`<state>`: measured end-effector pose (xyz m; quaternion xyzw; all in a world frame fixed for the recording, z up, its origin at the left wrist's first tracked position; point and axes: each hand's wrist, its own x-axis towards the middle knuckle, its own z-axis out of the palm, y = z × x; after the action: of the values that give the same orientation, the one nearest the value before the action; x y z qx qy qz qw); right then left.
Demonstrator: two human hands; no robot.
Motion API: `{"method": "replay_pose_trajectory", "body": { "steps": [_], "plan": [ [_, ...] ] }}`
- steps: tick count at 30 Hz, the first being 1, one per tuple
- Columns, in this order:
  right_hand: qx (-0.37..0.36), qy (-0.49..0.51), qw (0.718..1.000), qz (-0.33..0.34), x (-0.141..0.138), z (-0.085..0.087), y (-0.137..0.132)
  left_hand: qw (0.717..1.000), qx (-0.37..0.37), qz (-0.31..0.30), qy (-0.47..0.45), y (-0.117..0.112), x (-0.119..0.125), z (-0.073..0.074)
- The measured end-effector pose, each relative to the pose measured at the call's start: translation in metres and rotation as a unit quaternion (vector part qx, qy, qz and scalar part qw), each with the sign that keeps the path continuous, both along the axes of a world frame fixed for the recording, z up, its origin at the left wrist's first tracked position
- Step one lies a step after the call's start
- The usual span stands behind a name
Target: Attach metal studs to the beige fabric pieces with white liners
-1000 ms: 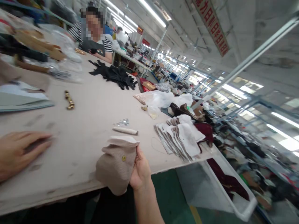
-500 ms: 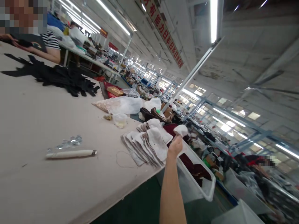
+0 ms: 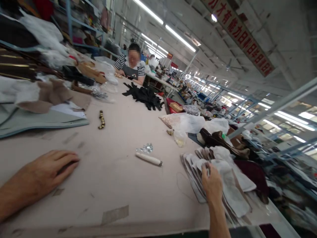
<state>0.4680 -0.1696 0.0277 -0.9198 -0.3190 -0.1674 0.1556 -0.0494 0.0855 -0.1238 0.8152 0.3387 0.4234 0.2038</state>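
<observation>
My left hand (image 3: pixel 51 168) lies flat on the worktable (image 3: pixel 119 132), fingers stretched out, holding nothing. My right hand (image 3: pixel 211 183) rests on a fanned stack of beige and white fabric pieces (image 3: pixel 230 178) near the table's right edge, its fingers curled onto the top piece. A white-handled tool (image 3: pixel 148 159) lies between my hands, with small shiny bits (image 3: pixel 146 148) just behind it.
A gold chain piece (image 3: pixel 101 119), a pile of black cut pieces (image 3: pixel 145 96) and clear plastic bags (image 3: pixel 188 124) lie further along the table. Grey and beige material (image 3: pixel 42 115) is stacked at left. A person in a striped shirt (image 3: pixel 132 66) works at the far end.
My right hand came back from the bin beyond the table's edge and now sits on the fabric stack. The beige piece it held a second ago is gone. The view swung back left.
</observation>
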Motion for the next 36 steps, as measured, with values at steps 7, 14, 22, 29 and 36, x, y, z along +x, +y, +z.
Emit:
{"method": "replay_pose_trajectory", "body": {
  "steps": [7,14,22,29,36],
  "plan": [
    [-0.001,0.125,0.972,0.196,-0.087,-0.024,0.132,0.986,0.049,0.033,0.157,-0.026,0.008,0.047],
    [-0.054,0.187,0.912,0.361,-0.226,-0.042,0.276,0.982,0.030,0.040,0.182,-0.033,0.010,0.047],
    [-0.088,0.146,0.919,0.355,-0.329,-0.064,0.353,0.989,-0.013,0.042,0.139,-0.036,0.015,0.044],
    [-0.074,0.156,0.935,0.311,-0.331,-0.078,0.351,0.981,0.041,0.184,0.044,0.002,-0.014,0.055],
    [-0.056,0.163,0.937,0.305,-0.326,-0.078,0.351,0.878,0.010,0.417,0.233,0.147,-0.072,0.136]
  ]
}}
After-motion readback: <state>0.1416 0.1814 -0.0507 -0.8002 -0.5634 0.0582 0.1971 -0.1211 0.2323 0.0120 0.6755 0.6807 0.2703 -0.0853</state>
